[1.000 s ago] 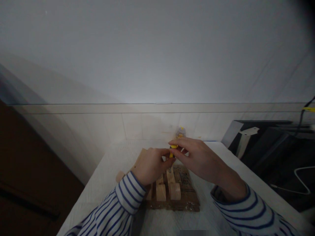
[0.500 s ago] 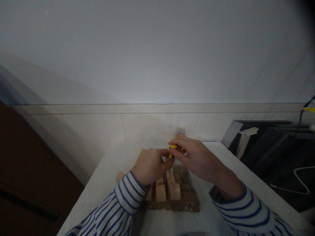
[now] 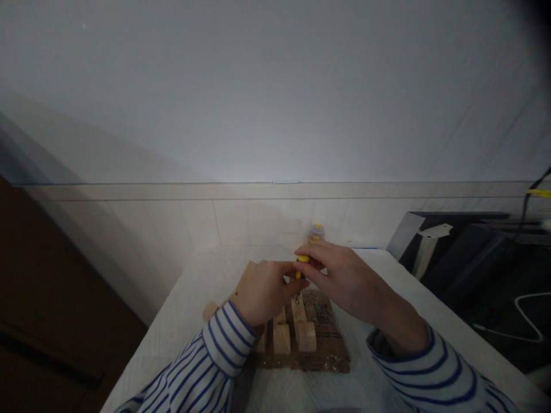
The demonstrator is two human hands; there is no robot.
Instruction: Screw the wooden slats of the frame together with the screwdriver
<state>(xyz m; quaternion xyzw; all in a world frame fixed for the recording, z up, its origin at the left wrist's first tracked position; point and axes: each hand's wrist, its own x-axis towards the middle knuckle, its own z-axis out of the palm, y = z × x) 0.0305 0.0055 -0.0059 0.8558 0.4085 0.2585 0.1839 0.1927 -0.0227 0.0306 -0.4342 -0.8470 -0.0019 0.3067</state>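
My left hand (image 3: 264,289) and my right hand (image 3: 346,278) meet above the middle of the table. Between their fingertips is a small yellow-and-black piece (image 3: 303,259) that looks like a short screwdriver handle; its lower end is hidden. The right thumb and fingers pinch its yellow top, while the left thumb and forefinger close around the lower part. Just below, a light wooden piece (image 3: 298,310) with a small dark metal fitting lies on a brown, plastic-wrapped package (image 3: 329,327). Wooden blocks (image 3: 281,338) sit along the package's near side, partly covered by my left hand and sleeve.
The package lies on a white table (image 3: 172,321) against a pale wall. A small clear bag (image 3: 317,232) with yellow bits stands at the back edge. A round wooden piece (image 3: 210,310) is at the left. Dark panels (image 3: 465,258) and a white cable (image 3: 527,332) are on the right.
Both hands keep their place and their hold. The right fingers have shifted very slightly around the yellow top, and the view has moved a touch.
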